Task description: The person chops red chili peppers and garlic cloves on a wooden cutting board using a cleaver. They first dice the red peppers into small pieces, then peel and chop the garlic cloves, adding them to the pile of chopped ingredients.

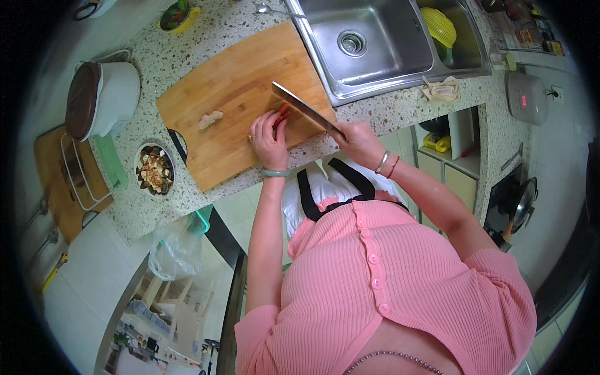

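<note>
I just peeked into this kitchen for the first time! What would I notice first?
First the big cleaver in the right hand, its blade over a red chili that the left hand pins to the wooden board mid-counter. Behind it is a steel sink; left of the board stand a bowl of chopped food and a white pot.

**Chilli under the cleaver on the wooden board**

A small red chilli (282,115) lay on the wooden cutting board (231,94), near the board's edge closest to the person. It was mostly hidden; only a short glossy red length showed. The left hand (269,139) pinned it down, fingers curled over it. A broad steel cleaver (303,107) stood blade-down on the board, just beside those fingers and touching the chilli, its flat slanting across the board's sink-side corner. The right hand (357,140) gripped its handle beyond the board's edge.
</note>
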Tool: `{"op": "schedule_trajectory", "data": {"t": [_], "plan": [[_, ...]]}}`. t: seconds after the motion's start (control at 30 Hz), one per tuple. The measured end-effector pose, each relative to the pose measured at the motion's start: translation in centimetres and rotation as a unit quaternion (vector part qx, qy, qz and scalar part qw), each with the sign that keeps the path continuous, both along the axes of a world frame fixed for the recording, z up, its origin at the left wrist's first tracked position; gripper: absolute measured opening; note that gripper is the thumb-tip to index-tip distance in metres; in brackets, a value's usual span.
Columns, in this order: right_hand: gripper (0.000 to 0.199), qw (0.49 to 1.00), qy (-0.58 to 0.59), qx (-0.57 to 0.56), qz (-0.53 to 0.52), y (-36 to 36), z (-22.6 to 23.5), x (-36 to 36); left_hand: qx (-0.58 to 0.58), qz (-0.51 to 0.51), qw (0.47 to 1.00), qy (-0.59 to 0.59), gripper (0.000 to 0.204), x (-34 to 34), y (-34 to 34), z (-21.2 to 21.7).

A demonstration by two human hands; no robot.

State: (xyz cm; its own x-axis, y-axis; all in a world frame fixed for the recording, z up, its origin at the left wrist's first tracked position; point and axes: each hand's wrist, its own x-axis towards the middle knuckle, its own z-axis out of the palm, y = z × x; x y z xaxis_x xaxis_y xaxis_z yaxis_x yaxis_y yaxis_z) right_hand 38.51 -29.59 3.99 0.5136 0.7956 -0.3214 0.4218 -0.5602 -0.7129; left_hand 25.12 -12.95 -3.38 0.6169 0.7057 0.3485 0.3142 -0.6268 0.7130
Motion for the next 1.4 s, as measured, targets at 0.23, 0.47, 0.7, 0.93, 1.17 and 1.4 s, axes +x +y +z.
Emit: {"op": "schedule_trajectory", "data": {"t": [0.23,0.47,0.7,0.93,1.17,1.4], "plan": [[0.024,1.000,0.001,-0.002,0.012,0.4,-0.1,0.0,-0.015,-0.003,1.000,0.002,0.021,1.2,-0.3,0.2],[0.023,0.999,0.012,-0.028,0.010,0.7,1.1,0.7,-0.032,0.006,0.999,-0.002,0.035,0.7,-0.4,0.1],[0.023,0.999,0.039,-0.029,-0.003,0.8,1.3,0.8,-0.007,-0.015,0.999,0.038,0.030,-0.1,0.6,0.5],[0.023,1.000,0.013,-0.009,0.002,0.9,0.9,0.8,-0.005,-0.004,1.000,0.015,0.022,0.2,0.8,-0.1],[0.024,1.000,-0.004,-0.006,0.010,0.9,0.3,0.5,0.004,0.013,0.999,0.039,0.023,1.3,0.2,0.5],[0.023,1.000,0.027,0.002,-0.002,0.6,1.0,0.6,-0.012,0.015,1.000,0.000,0.028,1.1,0.2,0.4]]}}
